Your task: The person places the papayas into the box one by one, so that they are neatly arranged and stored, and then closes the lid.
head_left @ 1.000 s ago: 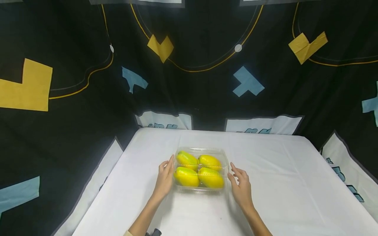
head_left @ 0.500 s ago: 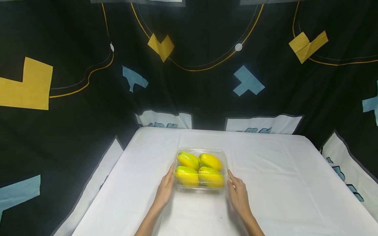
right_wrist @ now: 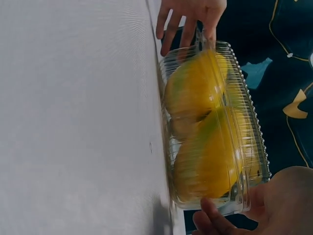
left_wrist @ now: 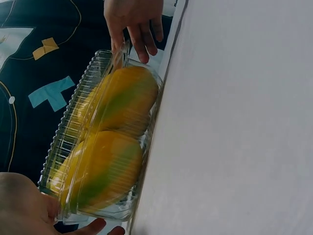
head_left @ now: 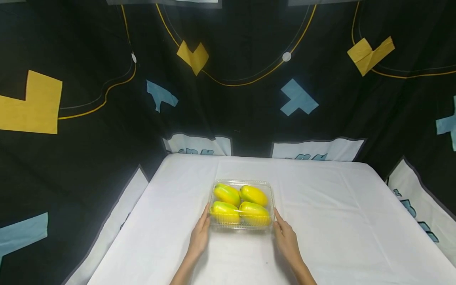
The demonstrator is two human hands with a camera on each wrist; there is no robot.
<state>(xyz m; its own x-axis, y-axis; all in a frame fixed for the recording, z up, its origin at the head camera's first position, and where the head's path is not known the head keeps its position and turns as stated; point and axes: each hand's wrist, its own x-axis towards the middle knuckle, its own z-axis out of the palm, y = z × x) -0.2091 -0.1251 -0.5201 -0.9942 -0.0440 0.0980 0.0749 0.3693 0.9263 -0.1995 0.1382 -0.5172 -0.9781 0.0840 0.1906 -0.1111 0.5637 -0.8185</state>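
Note:
A clear plastic clamshell box (head_left: 242,228) stands on the white-covered table, its ribbed lid down over several yellow-green mangoes (head_left: 254,195). My left hand (head_left: 198,236) holds the box at its left side, with the thumb up by the rim and the other fingers lower along the wall. On the opposite side, my right hand (head_left: 287,242) holds it the same way. The right wrist view shows the right thumb and fingers (right_wrist: 215,218) bent around the near corner. In the left wrist view, the far hand's fingers (left_wrist: 139,46) reach down past the rim.
The white tablecloth (head_left: 331,213) spreads around the box to all sides. Behind the table hangs a dark cloth (head_left: 242,114) with yellow and blue patches and printed cords. White printed panels (head_left: 318,152) border the table's back edge.
The front edge of the lid has come down toward me onto the box. Both hands have slid a little nearer along the sides, their fingers now closer to the walls.

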